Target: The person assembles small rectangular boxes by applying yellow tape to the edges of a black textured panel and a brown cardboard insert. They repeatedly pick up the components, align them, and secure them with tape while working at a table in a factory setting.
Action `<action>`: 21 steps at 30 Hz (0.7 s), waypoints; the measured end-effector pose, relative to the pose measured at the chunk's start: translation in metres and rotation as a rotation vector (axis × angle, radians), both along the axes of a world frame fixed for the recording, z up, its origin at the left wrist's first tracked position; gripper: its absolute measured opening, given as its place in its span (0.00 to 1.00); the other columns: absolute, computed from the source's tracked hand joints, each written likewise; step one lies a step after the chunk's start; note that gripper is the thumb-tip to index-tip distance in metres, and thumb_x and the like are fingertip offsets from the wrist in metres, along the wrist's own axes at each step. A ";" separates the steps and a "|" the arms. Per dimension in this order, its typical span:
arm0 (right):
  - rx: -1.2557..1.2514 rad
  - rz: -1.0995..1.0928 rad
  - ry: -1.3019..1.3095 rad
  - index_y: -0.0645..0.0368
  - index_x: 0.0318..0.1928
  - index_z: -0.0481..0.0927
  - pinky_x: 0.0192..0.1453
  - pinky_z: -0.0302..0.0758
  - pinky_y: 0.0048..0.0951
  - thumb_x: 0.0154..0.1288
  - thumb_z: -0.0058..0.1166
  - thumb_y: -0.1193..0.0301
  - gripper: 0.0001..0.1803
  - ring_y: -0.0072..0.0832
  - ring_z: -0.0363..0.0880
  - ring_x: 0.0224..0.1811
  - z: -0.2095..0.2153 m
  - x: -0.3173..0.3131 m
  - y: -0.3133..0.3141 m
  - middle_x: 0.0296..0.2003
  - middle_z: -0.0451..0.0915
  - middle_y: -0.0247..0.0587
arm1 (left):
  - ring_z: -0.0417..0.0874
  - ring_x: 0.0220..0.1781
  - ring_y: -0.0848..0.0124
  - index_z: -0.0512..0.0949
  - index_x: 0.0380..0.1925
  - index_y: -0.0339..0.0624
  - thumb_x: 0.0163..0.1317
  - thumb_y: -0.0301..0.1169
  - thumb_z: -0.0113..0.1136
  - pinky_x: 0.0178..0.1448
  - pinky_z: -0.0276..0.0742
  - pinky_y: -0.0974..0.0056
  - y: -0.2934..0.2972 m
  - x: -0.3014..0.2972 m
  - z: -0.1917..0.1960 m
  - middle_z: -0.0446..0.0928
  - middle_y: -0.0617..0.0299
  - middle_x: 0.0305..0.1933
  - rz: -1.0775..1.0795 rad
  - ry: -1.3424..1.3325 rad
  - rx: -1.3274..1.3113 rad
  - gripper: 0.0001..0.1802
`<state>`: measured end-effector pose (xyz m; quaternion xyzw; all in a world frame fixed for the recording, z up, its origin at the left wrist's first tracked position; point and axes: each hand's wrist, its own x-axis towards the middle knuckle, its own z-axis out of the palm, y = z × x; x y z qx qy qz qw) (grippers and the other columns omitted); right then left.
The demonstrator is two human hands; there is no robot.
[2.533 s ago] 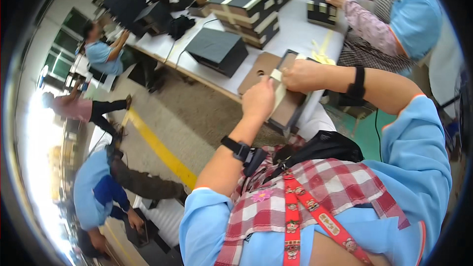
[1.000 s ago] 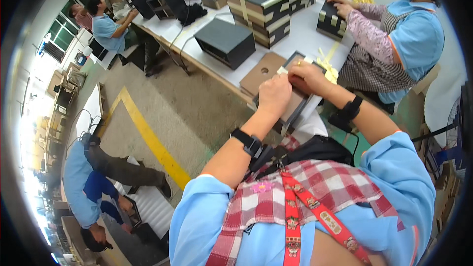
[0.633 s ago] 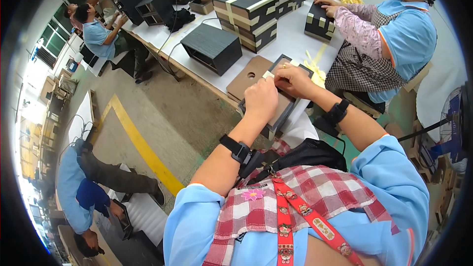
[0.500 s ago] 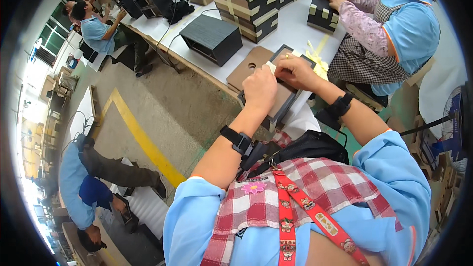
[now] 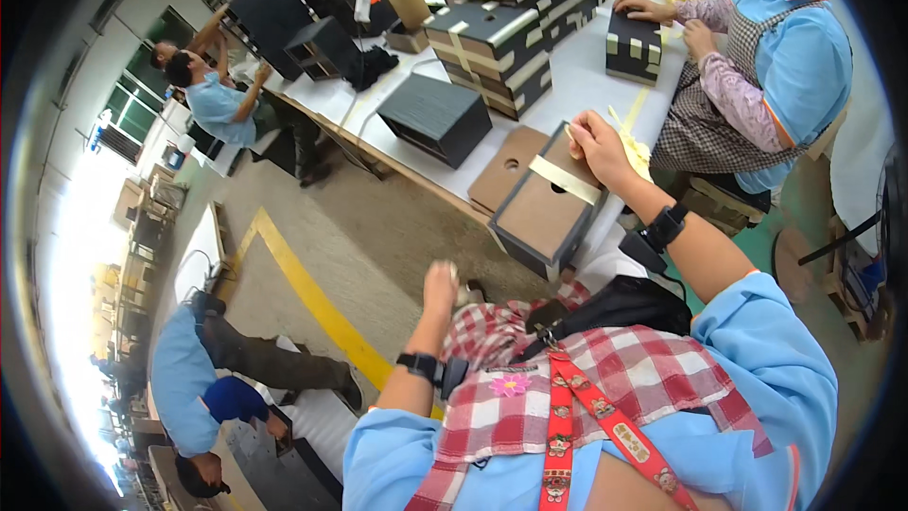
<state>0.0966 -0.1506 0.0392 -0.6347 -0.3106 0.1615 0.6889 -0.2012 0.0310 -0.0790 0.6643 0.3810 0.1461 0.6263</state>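
A dark-edged box (image 5: 541, 223) with a brown board face sits near the table's front edge. A pale yellow strip of tape (image 5: 564, 178) runs across its face, partly over a dark hole. My right hand (image 5: 602, 149) is closed in a pinch just above the box's far right side. A small pale bit shows at its fingertips, too small to name. My left hand (image 5: 441, 290) is off the table, left of the box and nearer to me. Its fingers are curled and somewhat blurred, and whatever they hold is hidden.
Beside the box lies a brown board with a hole (image 5: 506, 170). Further back are a black box (image 5: 435, 118) and stacked taped boxes (image 5: 492, 57). At the right a co-worker (image 5: 804, 57) handles another taped box (image 5: 632, 47). Yellow tape strips (image 5: 636, 147) hang near my right hand.
My left hand has left the box and dropped left toward me. The right hand has lifted slightly off the box, and the tape strip on its face is now in plain sight.
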 end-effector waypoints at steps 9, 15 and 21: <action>-0.029 0.034 -0.140 0.61 0.33 0.71 0.33 0.68 0.19 0.69 0.43 0.71 0.08 0.15 0.69 0.27 -0.014 0.009 -0.003 0.24 0.73 0.30 | 0.81 0.32 0.66 0.75 0.45 0.39 0.62 0.26 0.51 0.37 0.77 0.64 -0.048 0.067 0.152 0.78 0.51 0.40 -0.134 -0.385 0.721 0.12; -0.117 0.089 -0.186 0.59 0.29 0.73 0.27 0.66 0.21 0.68 0.44 0.68 0.11 0.17 0.69 0.22 -0.017 0.018 0.008 0.21 0.74 0.31 | 0.78 0.40 0.59 0.74 0.43 0.35 0.55 0.23 0.50 0.46 0.74 0.61 -0.094 0.132 0.130 0.77 0.51 0.37 -0.438 -0.514 0.991 0.14; 0.130 -0.330 0.383 0.55 0.30 0.75 0.19 0.63 0.19 0.66 0.47 0.67 0.08 0.17 0.70 0.19 -0.042 0.188 -0.026 0.19 0.72 0.29 | 0.73 0.43 0.56 0.75 0.36 0.36 0.54 0.22 0.49 0.50 0.69 0.59 -0.091 0.144 0.116 0.75 0.53 0.36 -0.485 -0.541 0.993 0.10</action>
